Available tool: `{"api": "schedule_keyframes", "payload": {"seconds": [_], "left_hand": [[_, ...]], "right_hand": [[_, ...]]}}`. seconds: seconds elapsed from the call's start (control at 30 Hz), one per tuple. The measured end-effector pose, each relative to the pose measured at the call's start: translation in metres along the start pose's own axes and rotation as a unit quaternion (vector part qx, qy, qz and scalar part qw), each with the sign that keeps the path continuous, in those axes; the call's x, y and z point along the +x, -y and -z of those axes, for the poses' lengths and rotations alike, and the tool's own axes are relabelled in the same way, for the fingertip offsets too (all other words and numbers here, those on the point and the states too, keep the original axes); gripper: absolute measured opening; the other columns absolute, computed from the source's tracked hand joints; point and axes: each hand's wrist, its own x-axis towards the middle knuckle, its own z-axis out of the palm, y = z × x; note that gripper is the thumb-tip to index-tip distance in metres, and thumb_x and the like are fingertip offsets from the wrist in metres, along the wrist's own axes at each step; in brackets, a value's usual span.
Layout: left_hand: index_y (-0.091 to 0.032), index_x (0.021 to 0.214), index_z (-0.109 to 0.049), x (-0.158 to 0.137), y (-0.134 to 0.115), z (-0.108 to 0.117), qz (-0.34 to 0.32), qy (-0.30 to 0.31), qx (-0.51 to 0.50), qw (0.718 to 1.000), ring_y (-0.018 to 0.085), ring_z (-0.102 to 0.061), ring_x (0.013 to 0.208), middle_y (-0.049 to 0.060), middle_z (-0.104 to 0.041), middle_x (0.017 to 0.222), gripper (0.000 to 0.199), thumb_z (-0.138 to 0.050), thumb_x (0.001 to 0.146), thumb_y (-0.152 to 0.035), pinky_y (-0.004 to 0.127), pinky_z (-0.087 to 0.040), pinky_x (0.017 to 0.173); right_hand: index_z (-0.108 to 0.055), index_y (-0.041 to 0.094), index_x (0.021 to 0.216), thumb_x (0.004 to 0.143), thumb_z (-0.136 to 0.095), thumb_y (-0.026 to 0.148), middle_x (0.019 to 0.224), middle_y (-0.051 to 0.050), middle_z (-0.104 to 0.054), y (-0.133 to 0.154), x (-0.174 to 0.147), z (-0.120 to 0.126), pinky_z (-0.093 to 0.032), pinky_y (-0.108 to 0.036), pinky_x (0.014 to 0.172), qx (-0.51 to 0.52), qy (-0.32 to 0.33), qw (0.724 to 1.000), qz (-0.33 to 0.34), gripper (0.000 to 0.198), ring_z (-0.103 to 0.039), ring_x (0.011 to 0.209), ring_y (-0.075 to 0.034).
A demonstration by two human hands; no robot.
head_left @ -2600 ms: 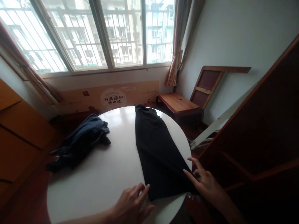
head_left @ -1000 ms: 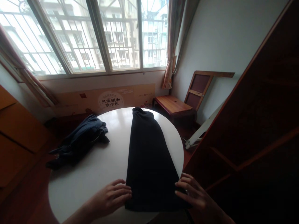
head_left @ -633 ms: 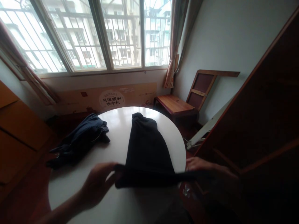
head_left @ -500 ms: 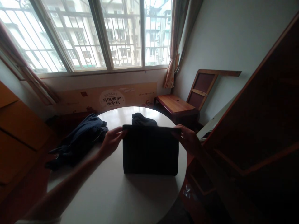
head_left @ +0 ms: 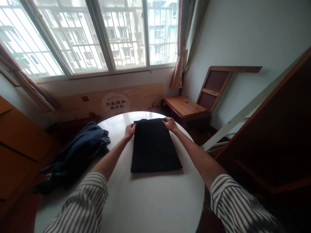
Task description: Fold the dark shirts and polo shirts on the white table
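A folded black garment point(head_left: 154, 147) lies on the round white table point(head_left: 150, 197), its near edge flat on the tabletop; I cannot tell what kind of garment it is. At its far left corner my left hand point(head_left: 130, 130) is closed, pinching the cloth. My right hand point(head_left: 170, 124) grips the far right corner the same way. Along the far edge the cloth looks slightly rumpled between the hands. To the left, dark blue clothing point(head_left: 85, 145) lies heaped over the table's edge.
Beyond the table stands a low wooden bench point(head_left: 186, 106) near the window wall. A wooden frame point(head_left: 215, 87) leans at the right wall. Close on the right is a large dark wooden panel point(head_left: 274, 139) with a pale metal leg point(head_left: 225, 131). Orange-brown cabinets point(head_left: 21, 136) stand left.
The black garment was held up nearly upright and now lies flat on the table. My hands have moved away from me with its far edge. The dark bunched cloth behind it is now mostly hidden.
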Motion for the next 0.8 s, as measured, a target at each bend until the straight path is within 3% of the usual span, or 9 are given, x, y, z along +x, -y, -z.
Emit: {"api": "schedule_keyframes", "payload": {"seconds": [0.1, 0.2, 0.3, 0.37, 0.43, 0.57, 0.8], "left_hand": [[-0.007, 0.088, -0.070, 0.005, 0.000, -0.007, 0.010, -0.023, 0.050, 0.998, 0.024, -0.063, 0.082, 0.012, -0.068, 0.081, 0.032, -0.056, 0.087, -0.035, 0.034, -0.047, 0.075], [-0.008, 0.113, -0.066, -0.005, -0.007, -0.016, -0.029, -0.043, 0.092, 0.994, 0.030, -0.058, 0.111, 0.019, -0.065, 0.113, 0.035, -0.052, 0.090, -0.030, 0.042, -0.043, 0.095], [-0.015, 0.128, -0.060, -0.018, -0.013, -0.029, -0.172, 0.070, 0.180, 0.966, 0.027, -0.044, 0.132, 0.015, -0.053, 0.139, 0.039, -0.042, 0.096, -0.027, 0.043, -0.031, 0.111], [-0.018, 0.138, -0.052, -0.024, -0.013, -0.036, -0.209, 0.165, 0.256, 0.929, 0.028, -0.033, 0.142, 0.011, -0.043, 0.151, 0.045, -0.039, 0.098, -0.033, 0.048, -0.023, 0.116], [-0.019, 0.148, -0.041, -0.026, -0.011, -0.041, -0.171, 0.208, 0.307, 0.913, 0.029, -0.022, 0.147, 0.009, -0.032, 0.158, 0.052, -0.036, 0.100, -0.040, 0.056, -0.016, 0.117], [-0.021, 0.153, -0.029, -0.024, -0.006, -0.042, -0.136, 0.224, 0.342, 0.902, 0.029, -0.015, 0.149, 0.007, -0.021, 0.162, 0.059, -0.028, 0.100, -0.046, 0.060, -0.011, 0.117], [-0.028, 0.154, -0.027, -0.026, -0.016, -0.042, -0.107, 0.232, 0.363, 0.896, 0.029, -0.009, 0.150, 0.002, -0.017, 0.163, 0.059, -0.027, 0.099, -0.048, 0.063, -0.009, 0.116]], "right_hand": [[-0.057, 0.004, 0.127, 0.096, -0.043, 0.019, 0.127, -0.023, -0.060, 0.010, 0.001, -0.010, -0.039, -0.044, 0.101, -0.049, 0.015, 0.999, -0.011, 0.037, -0.056, 0.117, -0.031], [-0.046, 0.008, 0.140, 0.098, -0.040, 0.025, 0.143, -0.023, -0.048, 0.025, -0.012, -0.028, -0.024, -0.053, 0.111, -0.087, 0.046, 0.995, 0.024, 0.045, -0.043, 0.131, -0.034], [-0.042, 0.023, 0.147, 0.099, -0.040, 0.040, 0.153, -0.009, -0.040, 0.035, -0.027, -0.050, -0.014, -0.052, 0.117, -0.105, 0.116, 0.984, 0.081, 0.050, -0.033, 0.140, -0.031], [-0.037, 0.025, 0.150, 0.099, -0.037, 0.050, 0.159, -0.007, -0.031, 0.035, -0.032, -0.061, -0.010, -0.056, 0.117, -0.115, 0.146, 0.979, 0.081, 0.057, -0.024, 0.144, -0.032], [-0.034, 0.021, 0.152, 0.099, -0.030, 0.058, 0.161, -0.011, -0.022, 0.029, -0.032, -0.067, -0.005, -0.060, 0.116, -0.125, 0.153, 0.978, 0.061, 0.065, -0.016, 0.147, -0.034], [-0.029, 0.026, 0.154, 0.096, -0.022, 0.068, 0.164, -0.010, -0.012, 0.011, -0.023, -0.065, -0.005, -0.063, 0.114, -0.124, 0.148, 0.981, 0.001, 0.072, -0.008, 0.149, -0.036], [-0.034, 0.025, 0.152, 0.100, -0.029, 0.054, 0.163, -0.011, -0.018, 0.004, -0.017, -0.055, -0.006, -0.058, 0.116, -0.096, 0.124, 0.987, -0.041, 0.060, -0.010, 0.149, -0.030]]}}
